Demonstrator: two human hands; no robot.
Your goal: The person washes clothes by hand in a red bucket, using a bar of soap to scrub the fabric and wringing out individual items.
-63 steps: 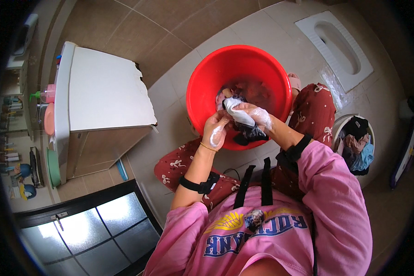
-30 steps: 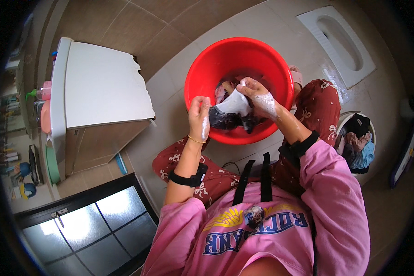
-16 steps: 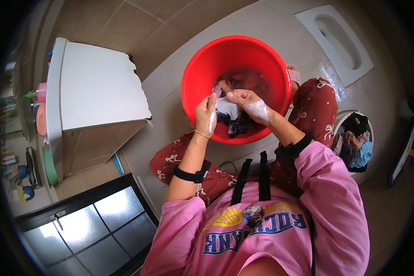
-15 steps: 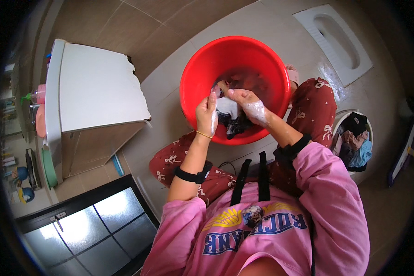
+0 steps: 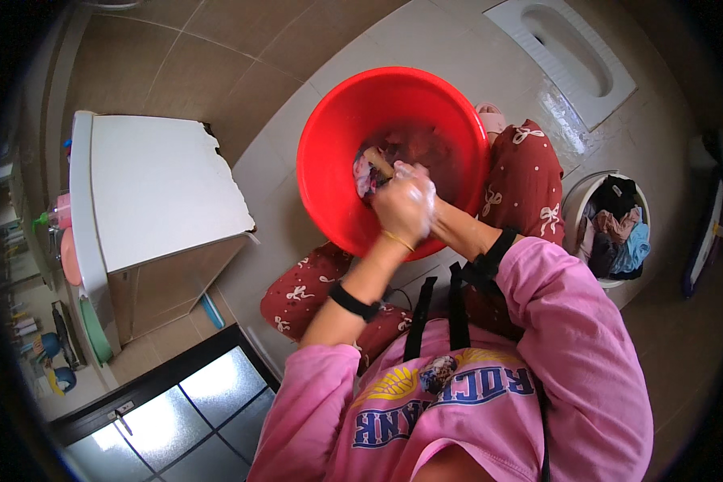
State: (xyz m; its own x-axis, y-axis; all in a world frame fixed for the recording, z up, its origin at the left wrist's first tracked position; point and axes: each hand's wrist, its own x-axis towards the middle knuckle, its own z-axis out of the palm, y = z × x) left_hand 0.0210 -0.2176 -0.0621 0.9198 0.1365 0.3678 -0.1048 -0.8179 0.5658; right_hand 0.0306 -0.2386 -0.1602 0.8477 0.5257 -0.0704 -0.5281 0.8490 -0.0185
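A large red basin (image 5: 321,185) stands on the floor between my knees, holding dark, murky water and wet clothes (image 5: 365,173). My left hand (image 5: 398,209) is over the basin, curled and pressed against my right hand, and largely covers it. Soapy foam coats my right hand (image 5: 418,181), its fingers bent. Whatever lies between the two hands is hidden. Just past the fingers, a tan, bar-shaped thing (image 5: 378,163) leans over the clothes; whether a hand grips it does not show.
On the right, a white bucket (image 5: 572,210) is filled with dark, brown and light-blue clothes. A white squat toilet (image 5: 566,60) is set in the floor beyond. To my left stands a white-topped cabinet (image 5: 161,189), with a dark-framed glass door (image 5: 177,410) nearer me.
My hands have come together, the left moving right and over the right one. The white and black cloth between them is now out of sight. The whole view has shifted slightly.
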